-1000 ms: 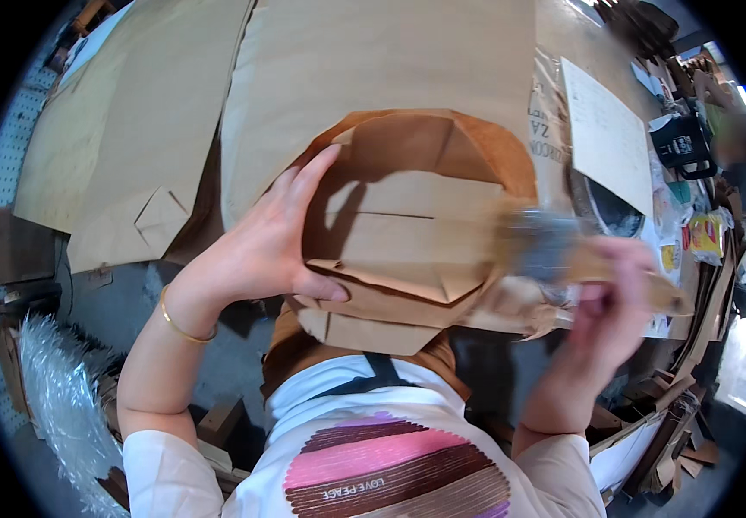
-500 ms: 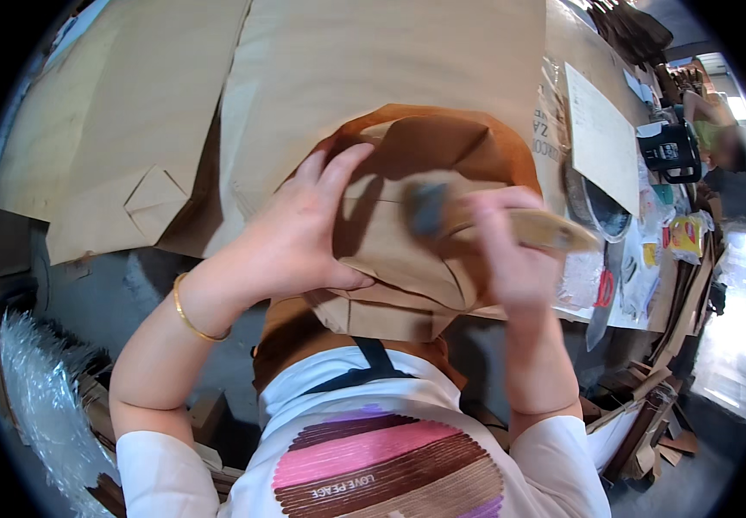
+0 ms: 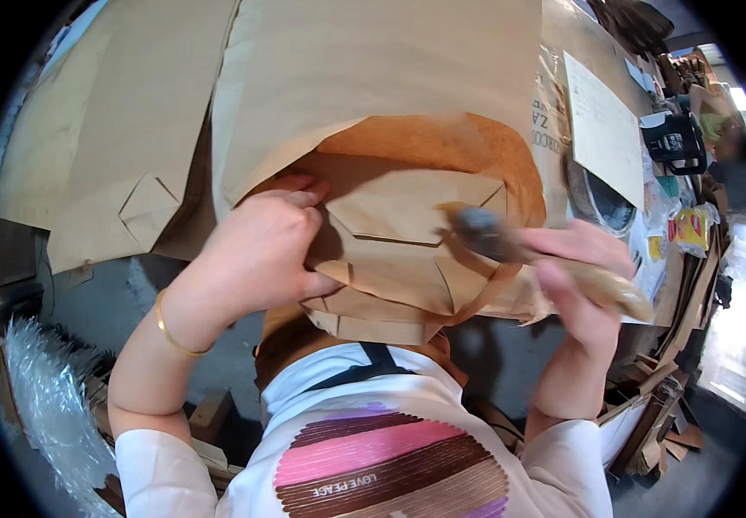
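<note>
A large brown kraft paper bag (image 3: 390, 52) lies across the table with its near end spread wide and folded flaps (image 3: 416, 207) showing inside. My left hand (image 3: 265, 242) is closed on the left side of that end, fingers curled over the paper and thumb near the lower flap. In my right hand (image 3: 584, 268) is a brush with a pale wooden handle (image 3: 601, 289). Its dark, motion-blurred head (image 3: 481, 231) is over the right part of the folds; whether it touches the paper I cannot tell.
Another paper bag (image 3: 122, 129) with a folded end lies at left. At right are a white board (image 3: 601, 129) over a round container (image 3: 610, 207), a black jug (image 3: 673, 142) and a yellow packet (image 3: 689, 229). Clear plastic strands (image 3: 53, 406) and cardboard scraps (image 3: 649, 423) lie below.
My right hand and the brush have moved right. My left hand has shifted slightly left and its fingers have curled from spread to closed on the bag's edge.
</note>
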Motion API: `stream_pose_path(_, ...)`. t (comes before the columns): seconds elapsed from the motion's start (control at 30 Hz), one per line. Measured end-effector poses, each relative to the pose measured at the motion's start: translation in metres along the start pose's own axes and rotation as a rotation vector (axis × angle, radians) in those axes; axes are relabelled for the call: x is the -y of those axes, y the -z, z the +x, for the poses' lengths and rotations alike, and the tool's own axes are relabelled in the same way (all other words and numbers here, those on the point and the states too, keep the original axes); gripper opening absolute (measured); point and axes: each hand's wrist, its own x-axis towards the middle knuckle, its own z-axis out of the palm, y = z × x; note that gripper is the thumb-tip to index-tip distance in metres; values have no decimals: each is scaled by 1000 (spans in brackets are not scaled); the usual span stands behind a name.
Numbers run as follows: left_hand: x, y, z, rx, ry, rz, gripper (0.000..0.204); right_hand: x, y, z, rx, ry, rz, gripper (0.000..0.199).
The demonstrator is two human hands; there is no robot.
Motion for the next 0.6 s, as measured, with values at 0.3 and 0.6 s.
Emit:
stream_pose_path(0.3, 4, -5, 1, 44, 13, -31, 43, -31, -57, 53, 278, 223, -117, 22)
stream_pose_path(0.6, 3, -23, 18, -240, 276, -221, 11, 0, -35, -5, -572, -207, 177, 10)
